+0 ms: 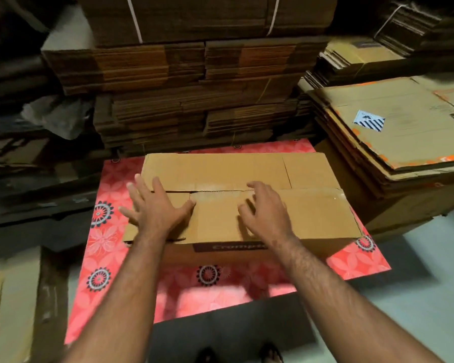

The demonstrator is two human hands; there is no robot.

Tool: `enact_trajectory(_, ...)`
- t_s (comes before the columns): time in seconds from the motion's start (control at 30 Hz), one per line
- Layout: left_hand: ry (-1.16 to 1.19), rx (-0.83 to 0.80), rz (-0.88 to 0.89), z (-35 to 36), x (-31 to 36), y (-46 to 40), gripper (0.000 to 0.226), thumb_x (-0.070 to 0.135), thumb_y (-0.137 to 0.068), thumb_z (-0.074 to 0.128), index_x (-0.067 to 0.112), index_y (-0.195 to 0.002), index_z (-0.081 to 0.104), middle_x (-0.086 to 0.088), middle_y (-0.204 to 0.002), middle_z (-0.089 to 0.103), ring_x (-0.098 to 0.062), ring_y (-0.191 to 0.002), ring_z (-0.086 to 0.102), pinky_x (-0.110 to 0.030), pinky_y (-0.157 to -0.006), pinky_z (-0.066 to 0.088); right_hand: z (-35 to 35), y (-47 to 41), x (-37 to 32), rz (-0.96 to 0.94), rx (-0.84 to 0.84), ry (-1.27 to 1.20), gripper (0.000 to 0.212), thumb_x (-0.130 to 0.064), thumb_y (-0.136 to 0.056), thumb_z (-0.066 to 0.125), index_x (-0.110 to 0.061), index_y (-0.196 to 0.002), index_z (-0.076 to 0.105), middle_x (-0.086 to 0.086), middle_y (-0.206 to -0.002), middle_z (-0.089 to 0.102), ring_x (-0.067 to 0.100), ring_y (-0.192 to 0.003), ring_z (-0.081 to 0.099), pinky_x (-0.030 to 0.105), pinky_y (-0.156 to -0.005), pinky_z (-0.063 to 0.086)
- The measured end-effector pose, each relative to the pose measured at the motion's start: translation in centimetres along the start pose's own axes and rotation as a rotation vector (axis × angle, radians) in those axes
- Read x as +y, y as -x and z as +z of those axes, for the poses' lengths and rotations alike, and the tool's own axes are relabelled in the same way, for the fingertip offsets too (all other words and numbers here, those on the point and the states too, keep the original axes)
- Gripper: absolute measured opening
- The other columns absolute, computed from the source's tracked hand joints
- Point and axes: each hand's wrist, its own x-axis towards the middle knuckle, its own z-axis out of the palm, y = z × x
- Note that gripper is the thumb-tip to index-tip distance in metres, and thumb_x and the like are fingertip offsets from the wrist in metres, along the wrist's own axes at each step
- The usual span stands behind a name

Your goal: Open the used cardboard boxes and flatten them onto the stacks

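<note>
Box [247, 195] on mat [220, 292], stacks [194, 100] behind.

Two bare forearms are showing, with no sleeve reaching as far as the parts in view. Hair is covering both forearms, thinning just behind each wrist. The left hand [157, 208] is wearing no glove, ring, watch or band, and the right hand [266, 213] is wearing none either. The nails are showing as short and pale at the fingertips of the left hand, though motion blur is softening them. Well behind the hands, at the bottom edge, two feet [270, 353] are appearing in dark footwear, too dim to make out further.
</note>
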Motion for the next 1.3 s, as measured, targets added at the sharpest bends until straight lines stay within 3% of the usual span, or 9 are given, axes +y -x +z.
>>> enact_trajectory(0.1, 0.047, 0.022, 0.021, 0.7, -1.9, 1.5, 0.121, 0.084, -0.072, 0.063, 0.015, -0.16, 0.017, -0.009, -0.168, -0.017, -0.037, -0.155, -0.007, -0.07, -0.116, 0.015, 1.6, 0.3, 0.9, -0.065, -0.109, 0.159, 0.066, -0.044, -0.1, 0.055, -0.02, -0.158, 0.034, 0.005, -0.166, 0.029, 0.023, -0.153, 0.025, 0.047, -0.121, 0.023)
enact_trajectory(0.27, -0.031, 0.059, 0.003, 1.7, -1.3, 5.3, 0.125, 0.093, -0.068, 0.052, 0.018, -0.161, 0.016, -0.011, -0.169, -0.013, -0.038, -0.153, 0.005, -0.063, -0.108, 0.029, 2.9, 2.1, 2.8, -0.131, -0.138, 0.258, 0.055, -0.049, -0.103, 0.043, -0.02, -0.15, 0.042, 0.002, -0.169, 0.025, 0.018, -0.155, 0.02, 0.046, -0.124, 0.011)
enact_trajectory(0.5, -0.027, 0.162, -0.135, 3.1, -0.1, 8.5, 0.123, 0.095, -0.068, 0.05, 0.014, -0.157, 0.023, -0.014, -0.167, 0.006, -0.035, -0.151, 0.014, -0.058, -0.107, 0.03, 1.7, 0.6, 4.2, -0.239, -0.161, 0.322, 0.055, -0.059, -0.097, 0.048, -0.02, -0.136, 0.049, 0.005, -0.167, 0.025, 0.021, -0.151, 0.023, 0.048, -0.117, 0.023)
enact_trajectory(0.6, -0.024, 0.189, -0.172, 2.5, 0.5, 8.0, 0.112, 0.09, -0.067, 0.057, 0.013, -0.145, 0.033, -0.014, -0.151, 0.031, -0.035, -0.139, 0.031, -0.058, -0.106, 0.034, 2.3, -2.0, 3.5, -0.38, -0.057, 0.28, 0.063, -0.061, -0.095, 0.057, -0.017, -0.139, 0.048, 0.007, -0.158, 0.039, 0.024, -0.146, 0.034, 0.044, -0.118, 0.033)
enact_trajectory(0.7, -0.09, 0.159, -0.17, 1.8, 1.3, 7.4, 0.104, 0.082, -0.068, 0.064, 0.014, -0.139, 0.031, -0.013, -0.139, 0.037, -0.037, -0.128, 0.041, -0.06, -0.105, 0.038, 3.4, -4.8, 2.7, -0.497, -0.035, 0.268, 0.07, -0.053, -0.093, 0.067, -0.014, -0.146, 0.045, 0.007, -0.149, 0.049, 0.025, -0.138, 0.045, 0.042, -0.115, 0.041)
enact_trajectory(0.87, -0.137, 0.142, -0.085, 0.4, 2.5, 7.5, 0.084, 0.063, -0.08, 0.063, 0.015, -0.139, 0.028, -0.014, -0.131, 0.048, -0.04, -0.11, 0.058, -0.051, -0.087, 0.053, 3.8, -6.5, 2.3, -0.66, 0.036, 0.41, 0.028, -0.037, -0.099, 0.068, -0.015, -0.115, 0.062, 0.003, -0.106, 0.065, 0.021, -0.095, 0.059, 0.036, -0.084, 0.051)
enact_trajectory(1.03, -0.45, 0.027, 0.1, -0.3, 5.1, 7.9, 0.054, 0.035, -0.104, 0.044, 0.03, -0.148, 0.012, -0.029, -0.139, 0.045, -0.04, -0.102, 0.063, -0.048, -0.077, 0.058, 2.7, -7.3, 1.5, -0.585, 0.089, 0.264, 0.015, -0.034, -0.105, 0.054, -0.02, -0.107, 0.06, -0.002, -0.096, 0.063, 0.018, -0.084, 0.056, 0.035, -0.079, 0.051)
enact_trajectory(1.13, -0.569, -0.055, 0.088, -1.4, 5.6, 8.0, 0.046, 0.025, -0.105, 0.046, 0.027, -0.148, 0.027, -0.032, -0.151, 0.03, -0.036, -0.103, 0.064, -0.044, -0.076, 0.058, 2.5, -7.3, 1.0, -0.522, 0.071, 0.182, 0.02, -0.035, -0.109, 0.046, -0.02, -0.107, 0.06, -0.003, -0.096, 0.061, 0.017, -0.085, 0.053, 0.037, -0.083, 0.051)
enact_trajectory(1.3, -0.558, 0.062, 0.045, -3.8, 4.5, 8.1, 0.04, 0.02, -0.102, 0.05, 0.02, -0.14, 0.038, -0.014, -0.129, 0.056, -0.029, -0.101, 0.066, -0.041, -0.074, 0.055, 2.5, -7.6, 0.9, -0.487, 0.08, 0.125, 0.023, -0.035, -0.11, 0.044, -0.02, -0.103, 0.06, -0.006, -0.09, 0.054, 0.016, -0.081, 0.049, 0.037, -0.081, 0.05)
